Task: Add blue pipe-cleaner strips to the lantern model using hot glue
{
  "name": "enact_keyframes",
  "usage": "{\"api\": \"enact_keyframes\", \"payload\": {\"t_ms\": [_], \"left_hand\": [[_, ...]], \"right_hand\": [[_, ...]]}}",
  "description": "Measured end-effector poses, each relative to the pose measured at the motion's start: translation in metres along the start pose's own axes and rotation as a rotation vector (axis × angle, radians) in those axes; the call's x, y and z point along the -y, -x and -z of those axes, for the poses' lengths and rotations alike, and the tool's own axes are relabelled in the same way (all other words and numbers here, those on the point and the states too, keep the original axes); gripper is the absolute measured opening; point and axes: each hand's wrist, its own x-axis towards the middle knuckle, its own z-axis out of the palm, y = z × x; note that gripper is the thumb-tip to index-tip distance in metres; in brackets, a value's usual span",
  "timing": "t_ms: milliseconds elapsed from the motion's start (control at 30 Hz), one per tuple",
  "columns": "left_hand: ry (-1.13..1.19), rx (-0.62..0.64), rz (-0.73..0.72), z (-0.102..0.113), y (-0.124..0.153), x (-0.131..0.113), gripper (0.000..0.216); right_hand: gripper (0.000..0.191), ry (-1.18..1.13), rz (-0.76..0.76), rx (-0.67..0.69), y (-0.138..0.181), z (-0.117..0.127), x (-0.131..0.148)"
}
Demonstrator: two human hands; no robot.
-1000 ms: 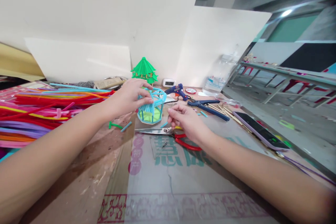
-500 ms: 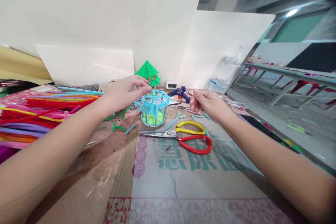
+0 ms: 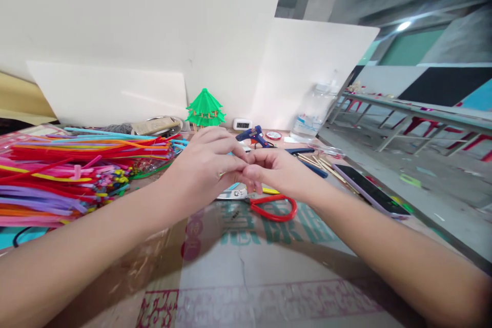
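My left hand (image 3: 205, 166) and my right hand (image 3: 274, 171) meet fingertip to fingertip above the middle of the table, both with fingers curled in a pinch. What they pinch is too small to make out. The light-blue pipe-cleaner pavilion is hidden behind my left hand; only a sliver of blue shows beneath it. Red-and-yellow-handled scissors (image 3: 272, 207) lie on the cardboard just under my hands. A finished green pavilion model (image 3: 204, 107) stands at the back by the white board.
A big heap of coloured pipe cleaners (image 3: 69, 169) fills the left side. A blue glue gun (image 3: 253, 136), a small clock (image 3: 242, 124), a plastic bottle (image 3: 313, 113), wooden sticks (image 3: 323, 161) and a phone (image 3: 369, 189) lie at the back and right.
My right hand came back from the far right to meet my left hand. My left hand moved over the blue pavilion and now covers it. The view shifted slightly.
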Motion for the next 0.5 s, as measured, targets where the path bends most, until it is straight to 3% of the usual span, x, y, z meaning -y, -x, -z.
{"api": "enact_keyframes", "payload": {"t_ms": [200, 267, 400, 500], "left_hand": [[0.004, 0.025, -0.113, 0.002, -0.001, 0.006, 0.024], [0.054, 0.043, -0.085, 0.006, -0.001, 0.008, 0.022], [0.148, -0.013, 0.203, 0.031, -0.002, 0.014, 0.017], [0.111, -0.016, 0.467, 0.060, -0.001, 0.023, 0.020]], "right_hand": [[0.027, -0.057, -0.022, 0.035, -0.001, 0.001, 0.003], [0.025, -0.047, -0.031, 0.045, -0.001, 0.004, 0.005], [0.020, 0.021, -0.047, -0.025, -0.004, 0.033, 0.002], [0.020, 0.104, -0.059, -0.217, -0.006, 0.070, -0.008]]}}
